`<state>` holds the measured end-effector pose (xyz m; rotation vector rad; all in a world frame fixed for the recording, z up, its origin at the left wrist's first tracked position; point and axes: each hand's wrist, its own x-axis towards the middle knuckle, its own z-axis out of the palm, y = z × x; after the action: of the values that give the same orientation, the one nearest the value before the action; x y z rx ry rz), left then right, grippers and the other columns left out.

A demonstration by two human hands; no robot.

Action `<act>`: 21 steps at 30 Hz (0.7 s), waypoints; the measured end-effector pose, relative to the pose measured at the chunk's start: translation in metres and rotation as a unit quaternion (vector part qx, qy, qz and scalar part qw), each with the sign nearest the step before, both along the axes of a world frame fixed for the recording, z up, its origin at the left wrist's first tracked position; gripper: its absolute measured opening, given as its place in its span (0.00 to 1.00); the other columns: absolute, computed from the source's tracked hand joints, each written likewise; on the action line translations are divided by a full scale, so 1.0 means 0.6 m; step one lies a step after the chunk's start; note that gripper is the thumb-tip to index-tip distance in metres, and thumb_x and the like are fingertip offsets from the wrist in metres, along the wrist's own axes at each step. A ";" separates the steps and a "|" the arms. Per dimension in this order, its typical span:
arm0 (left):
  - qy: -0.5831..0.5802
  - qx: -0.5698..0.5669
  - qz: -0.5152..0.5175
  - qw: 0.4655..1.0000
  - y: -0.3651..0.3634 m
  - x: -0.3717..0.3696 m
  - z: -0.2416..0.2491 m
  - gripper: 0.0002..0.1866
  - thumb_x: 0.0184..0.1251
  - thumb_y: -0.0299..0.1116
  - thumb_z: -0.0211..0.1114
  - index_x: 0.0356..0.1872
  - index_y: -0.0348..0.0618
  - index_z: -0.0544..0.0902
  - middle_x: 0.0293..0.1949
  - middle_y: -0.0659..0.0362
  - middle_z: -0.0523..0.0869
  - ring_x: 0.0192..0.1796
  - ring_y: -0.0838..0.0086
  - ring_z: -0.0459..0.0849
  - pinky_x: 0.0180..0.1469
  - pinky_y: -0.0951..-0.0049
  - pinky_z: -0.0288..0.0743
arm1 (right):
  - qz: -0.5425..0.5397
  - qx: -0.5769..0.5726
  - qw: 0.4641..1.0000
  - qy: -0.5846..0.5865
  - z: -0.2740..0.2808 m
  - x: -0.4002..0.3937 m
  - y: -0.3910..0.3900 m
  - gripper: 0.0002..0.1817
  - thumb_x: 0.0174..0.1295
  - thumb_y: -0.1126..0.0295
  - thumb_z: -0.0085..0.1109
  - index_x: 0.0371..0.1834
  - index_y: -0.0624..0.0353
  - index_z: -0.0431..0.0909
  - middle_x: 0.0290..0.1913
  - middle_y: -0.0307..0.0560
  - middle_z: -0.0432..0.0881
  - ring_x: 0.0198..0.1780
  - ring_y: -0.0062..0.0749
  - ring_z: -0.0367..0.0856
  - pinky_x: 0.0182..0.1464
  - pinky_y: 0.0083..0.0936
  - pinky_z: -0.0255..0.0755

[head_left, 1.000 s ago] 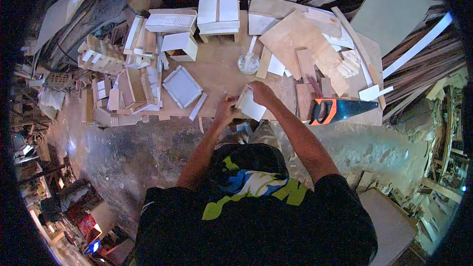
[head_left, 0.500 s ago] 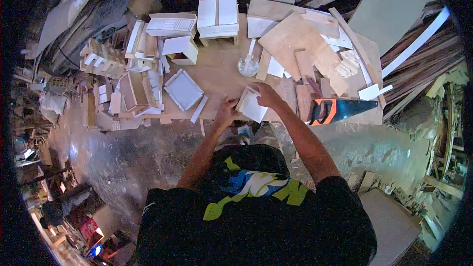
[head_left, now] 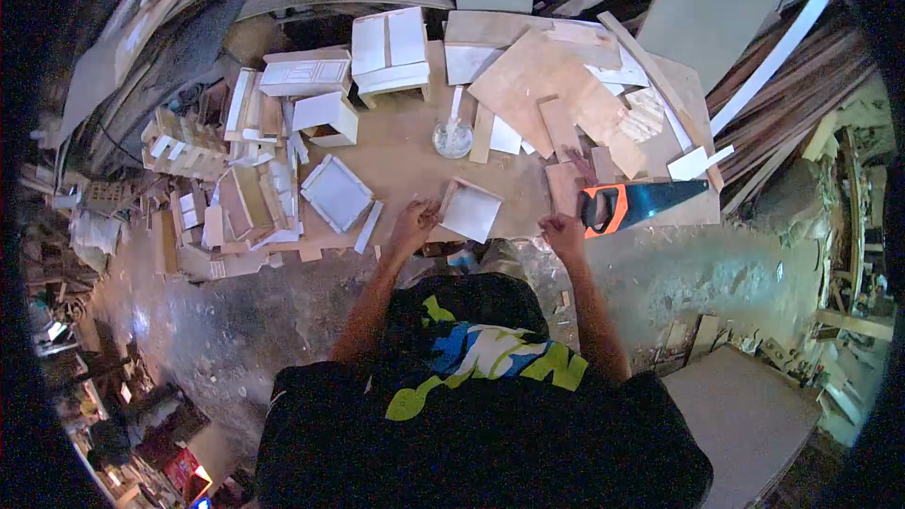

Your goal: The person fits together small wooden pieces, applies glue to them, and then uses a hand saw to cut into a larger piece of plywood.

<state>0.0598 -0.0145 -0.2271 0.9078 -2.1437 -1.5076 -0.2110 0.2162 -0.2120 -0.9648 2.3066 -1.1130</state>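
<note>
A small white panel (head_left: 471, 215) with a wooden strip along its edges lies at the front of the workbench. My left hand (head_left: 415, 226) is closed at the panel's left side, its fingertips at the strip. To the right, by the bench's front edge, my right hand (head_left: 566, 236) is pinched together; I cannot tell what is between its fingers. Close beside that hand is the orange and black handle of a handsaw (head_left: 646, 205). Behind the panel stands a clear tub (head_left: 452, 139) of whitish paste with a white stick in it.
A white framed tray (head_left: 337, 192) and a narrow white strip (head_left: 369, 227) lie left of my hands. Small white cabinets (head_left: 390, 47) stand at the back, with wooden box parts (head_left: 247, 203) piled left. Plywood sheets (head_left: 547, 75) overlap at the back right.
My right hand has left the white panel and moved right, toward the saw handle. The panel now sits flatter on the bench, with my left hand still beside it. The view has shifted slightly.
</note>
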 end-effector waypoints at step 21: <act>-0.155 -0.150 0.020 0.976 0.004 -0.015 -0.016 0.14 0.54 0.37 0.68 0.35 0.37 0.81 0.32 0.48 0.83 0.34 0.57 0.83 0.38 0.61 0.76 | 0.145 0.223 0.927 0.264 -0.257 0.024 0.303 0.06 0.51 0.67 0.57 0.23 0.50 0.83 0.25 0.44 0.83 0.24 0.35 0.81 0.27 0.30 0.75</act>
<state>0.0506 -0.0119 -0.2369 1.1247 -2.4661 -1.0356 -0.1964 0.3981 -0.3663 -1.4764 2.5300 -0.1909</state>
